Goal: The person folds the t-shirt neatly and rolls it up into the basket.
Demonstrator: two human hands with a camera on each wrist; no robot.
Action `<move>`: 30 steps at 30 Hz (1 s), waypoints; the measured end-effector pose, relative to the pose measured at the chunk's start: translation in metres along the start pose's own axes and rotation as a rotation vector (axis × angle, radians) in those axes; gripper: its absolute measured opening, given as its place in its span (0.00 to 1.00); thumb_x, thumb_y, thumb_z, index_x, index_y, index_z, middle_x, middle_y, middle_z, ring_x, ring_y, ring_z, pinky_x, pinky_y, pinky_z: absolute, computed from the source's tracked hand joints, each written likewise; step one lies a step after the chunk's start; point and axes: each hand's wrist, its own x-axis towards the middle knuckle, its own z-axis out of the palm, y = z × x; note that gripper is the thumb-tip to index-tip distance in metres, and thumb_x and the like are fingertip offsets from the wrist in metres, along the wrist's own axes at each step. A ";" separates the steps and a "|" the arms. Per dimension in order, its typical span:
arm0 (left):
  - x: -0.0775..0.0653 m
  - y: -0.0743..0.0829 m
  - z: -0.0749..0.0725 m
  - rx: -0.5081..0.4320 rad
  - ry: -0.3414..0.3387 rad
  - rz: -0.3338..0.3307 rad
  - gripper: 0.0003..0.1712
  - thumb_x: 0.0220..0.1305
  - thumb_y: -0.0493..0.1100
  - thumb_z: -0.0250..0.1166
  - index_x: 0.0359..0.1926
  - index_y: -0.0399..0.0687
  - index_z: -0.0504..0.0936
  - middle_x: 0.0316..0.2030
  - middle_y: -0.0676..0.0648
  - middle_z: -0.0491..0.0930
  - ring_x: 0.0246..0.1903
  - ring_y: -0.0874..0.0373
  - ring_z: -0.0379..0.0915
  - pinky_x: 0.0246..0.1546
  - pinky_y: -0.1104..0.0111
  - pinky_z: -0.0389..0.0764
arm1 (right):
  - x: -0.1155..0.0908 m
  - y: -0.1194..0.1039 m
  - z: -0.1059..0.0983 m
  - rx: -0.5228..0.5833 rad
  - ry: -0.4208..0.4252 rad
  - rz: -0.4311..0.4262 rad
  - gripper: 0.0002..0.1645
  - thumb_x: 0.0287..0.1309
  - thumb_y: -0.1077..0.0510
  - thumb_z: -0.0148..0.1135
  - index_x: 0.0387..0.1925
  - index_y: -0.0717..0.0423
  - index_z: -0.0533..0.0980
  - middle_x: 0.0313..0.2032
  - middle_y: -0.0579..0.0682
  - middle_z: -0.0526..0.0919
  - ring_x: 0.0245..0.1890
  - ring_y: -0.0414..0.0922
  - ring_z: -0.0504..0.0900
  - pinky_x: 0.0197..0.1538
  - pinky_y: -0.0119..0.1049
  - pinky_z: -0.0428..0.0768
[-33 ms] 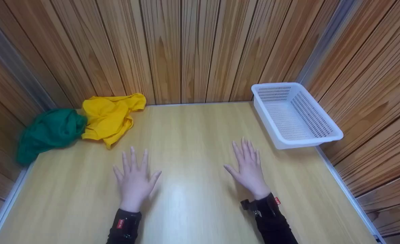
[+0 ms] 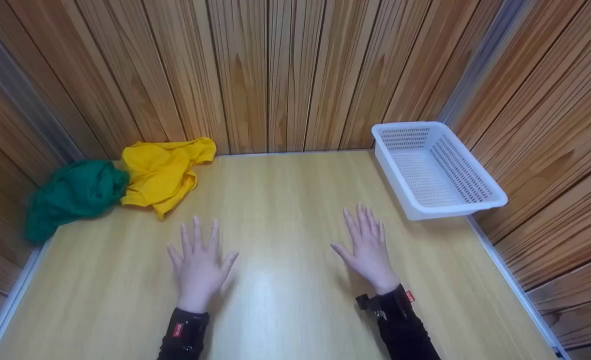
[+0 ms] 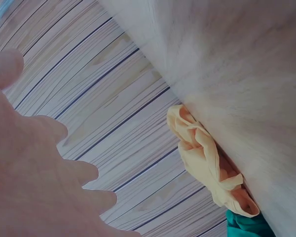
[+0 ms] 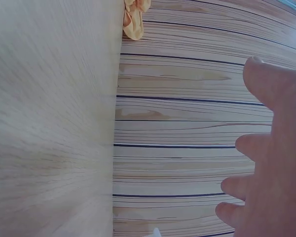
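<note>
My left hand is held palm down over the table with fingers straight and spread, holding nothing. Nearest to it, beyond the fingertips, lies a crumpled yellow cloth. A bunched green cloth touches the yellow one at the table's far left corner. My right hand is likewise spread over the table with nothing in it. Up and to its right stands a white plastic basket with slotted walls and nothing inside. In the left wrist view the yellow cloth lies against the wall, the green cloth partly cut off.
Wood-panelled walls enclose the light wooden table at the back and both sides. The basket sits near the right wall, in the back corner. Dark bands with red tags wrap both wrists.
</note>
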 end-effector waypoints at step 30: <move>0.084 -0.077 -0.016 -0.076 -0.202 -0.177 0.49 0.69 0.60 0.59 0.78 0.42 0.46 0.74 0.26 0.34 0.71 0.25 0.25 0.63 0.28 0.34 | 0.044 -0.011 0.021 -0.025 -0.112 -0.039 0.50 0.62 0.39 0.62 0.75 0.58 0.55 0.74 0.64 0.53 0.74 0.63 0.49 0.72 0.62 0.44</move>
